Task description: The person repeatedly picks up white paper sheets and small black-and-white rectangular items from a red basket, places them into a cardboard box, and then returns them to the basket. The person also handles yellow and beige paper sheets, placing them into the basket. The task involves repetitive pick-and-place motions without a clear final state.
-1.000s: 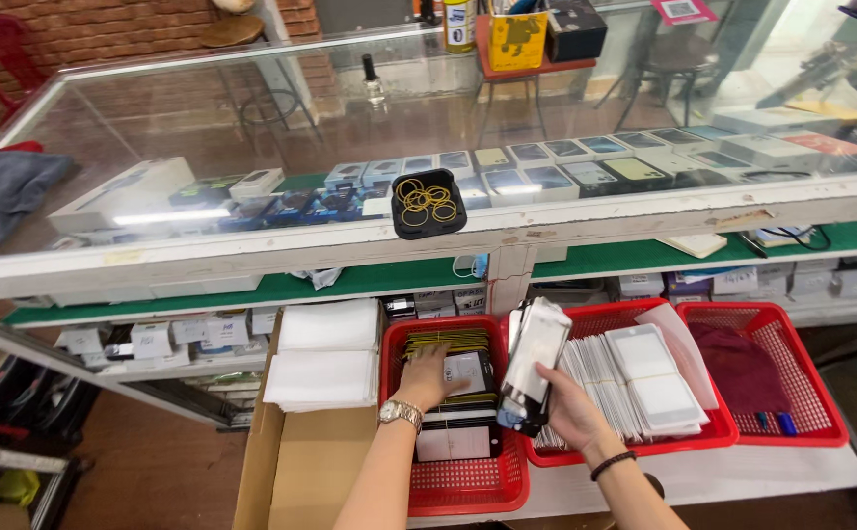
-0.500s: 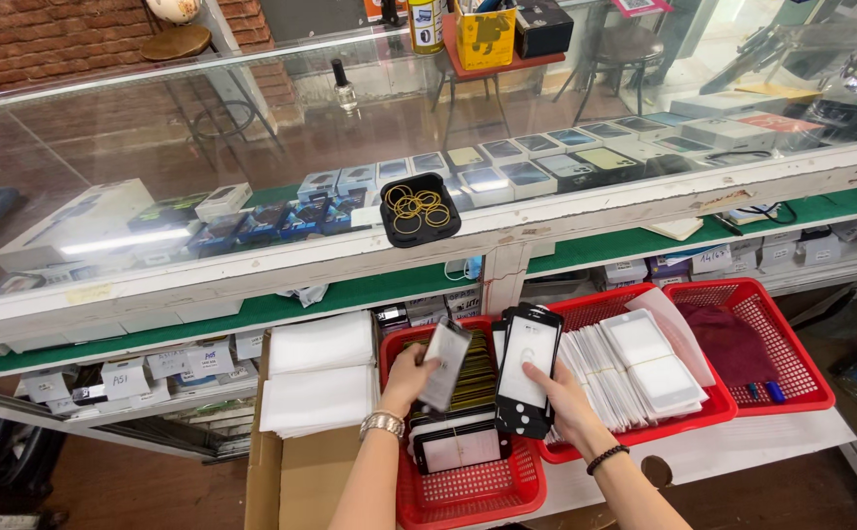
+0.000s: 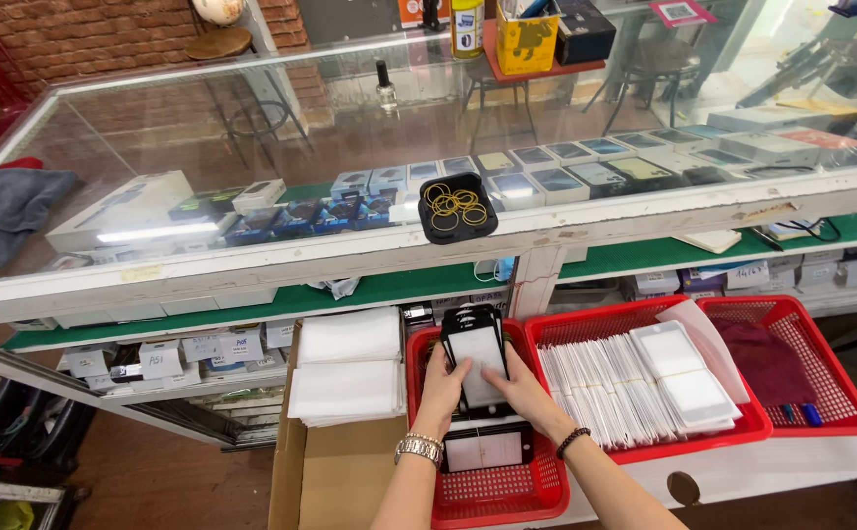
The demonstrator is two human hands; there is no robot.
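Screen protectors [image 3: 476, 361], a small stack of black-rimmed glass sheets, stand upright between both hands above the near-left red basket [image 3: 507, 493]. Left hand [image 3: 442, 385] curls its fingers around the stack's left edge, closed on it; right hand [image 3: 519, 390] presses from the right, thumb laid across the front lower face, fingers wrapped behind. Another black-rimmed sheet [image 3: 487, 449] lies flat in the basket just below. To the right, a second red basket [image 3: 586, 329] holds rows of white packets [image 3: 635, 388].
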